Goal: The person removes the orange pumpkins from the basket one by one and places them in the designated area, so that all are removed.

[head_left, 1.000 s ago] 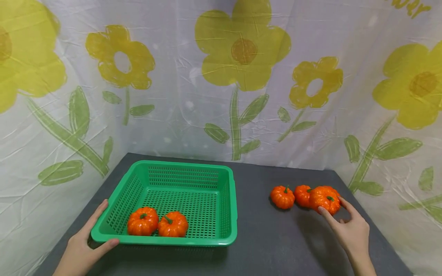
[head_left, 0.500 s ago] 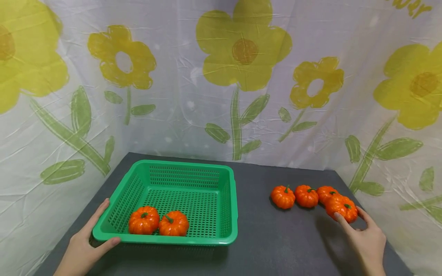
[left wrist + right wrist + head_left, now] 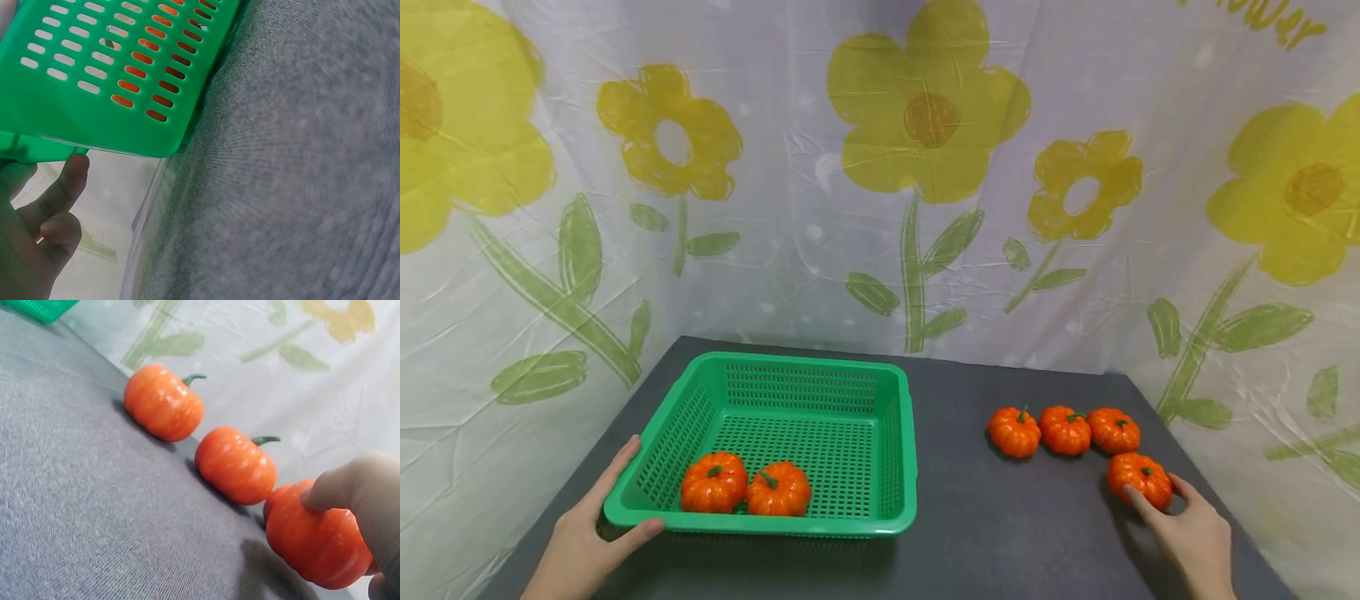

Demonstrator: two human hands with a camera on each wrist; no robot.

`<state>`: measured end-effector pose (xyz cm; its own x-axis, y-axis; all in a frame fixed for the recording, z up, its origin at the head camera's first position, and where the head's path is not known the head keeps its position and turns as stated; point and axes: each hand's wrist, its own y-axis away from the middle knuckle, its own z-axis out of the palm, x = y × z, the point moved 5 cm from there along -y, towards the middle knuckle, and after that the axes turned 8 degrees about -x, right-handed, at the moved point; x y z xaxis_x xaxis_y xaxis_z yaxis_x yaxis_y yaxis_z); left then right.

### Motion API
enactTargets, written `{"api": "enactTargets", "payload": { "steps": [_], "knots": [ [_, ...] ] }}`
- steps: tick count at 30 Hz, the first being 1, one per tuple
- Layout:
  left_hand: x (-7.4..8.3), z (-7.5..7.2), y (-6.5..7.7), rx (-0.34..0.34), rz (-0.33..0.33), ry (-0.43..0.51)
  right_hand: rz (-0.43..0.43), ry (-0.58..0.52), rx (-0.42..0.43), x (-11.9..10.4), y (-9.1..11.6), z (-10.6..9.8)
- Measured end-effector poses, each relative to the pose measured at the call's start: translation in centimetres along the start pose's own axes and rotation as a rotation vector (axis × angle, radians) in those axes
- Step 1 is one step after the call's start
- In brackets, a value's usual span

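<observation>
Pumpkin (image 3: 1138, 478) in the right hand (image 3: 1197, 533)

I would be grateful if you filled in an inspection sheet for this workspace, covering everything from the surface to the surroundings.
Surface: dark grey tabletop with a fabric-like texture.
Job's things: green basket with perforated walls, two orange pumpkins inside near its front wall; three loose pumpkins in a row to its right; a fourth pumpkin nearer the person.
Clutter: nothing seen.
Hands: left hand holds the basket's near-left corner; right hand grips the fourth pumpkin.
Cables: nothing seen.
Surroundings: pale, creased sheeting printed with yellow flowers.
</observation>
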<state>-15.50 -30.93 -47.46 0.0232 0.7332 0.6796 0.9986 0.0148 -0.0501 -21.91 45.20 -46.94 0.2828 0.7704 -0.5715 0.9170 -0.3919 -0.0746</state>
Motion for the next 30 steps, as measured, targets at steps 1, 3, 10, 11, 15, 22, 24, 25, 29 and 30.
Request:
{"api": "enactTargets", "payload": {
  "steps": [1, 3, 10, 11, 15, 22, 24, 25, 29, 30],
  "knots": [
    [0.0, 0.0, 0.0, 0.001, 0.0, 0.001, 0.009, 0.005, -0.01, 0.1, -0.1, 0.1],
    [0.0, 0.0, 0.0, 0.004, 0.002, 0.001, 0.018, 0.009, -0.014, 0.3, -0.3, 0.3],
    [0.1, -0.1, -0.1, -0.008, -0.007, 0.008, 0.039, 0.014, -0.025, 0.6, -0.6, 0.8],
    [0.1, -0.1, -0.1, -0.009, -0.008, 0.008, 0.037, 0.011, -0.021, 0.7, -0.6, 0.8],
    [0.1, -0.1, -0.1, -0.008, -0.01, 0.008, 0.031, 0.012, -0.01, 0.8, -0.7, 0.9],
    [-0.1, -0.2, 0.0, -0.002, -0.014, -0.005, 0.018, 0.026, 0.005, 0.8, -0.9, 1.3],
    [-0.1, -0.2, 0.0, -0.001, -0.013, -0.006, 0.013, 0.023, 0.008, 0.8, -0.9, 1.4],
    [-0.1, -0.2, 0.0, 0.0, -0.012, -0.006, 0.01, 0.02, 0.009, 0.8, -0.9, 1.4],
    [0.0, -0.1, -0.1, -0.002, -0.009, -0.005, 0.0, 0.021, 0.004, 1.0, -0.9, 1.7],
    [0.0, -0.1, -0.1, -0.003, -0.005, 0.0, -0.001, 0.023, 0.004, 1.0, -0.9, 1.8]
  ]
}}
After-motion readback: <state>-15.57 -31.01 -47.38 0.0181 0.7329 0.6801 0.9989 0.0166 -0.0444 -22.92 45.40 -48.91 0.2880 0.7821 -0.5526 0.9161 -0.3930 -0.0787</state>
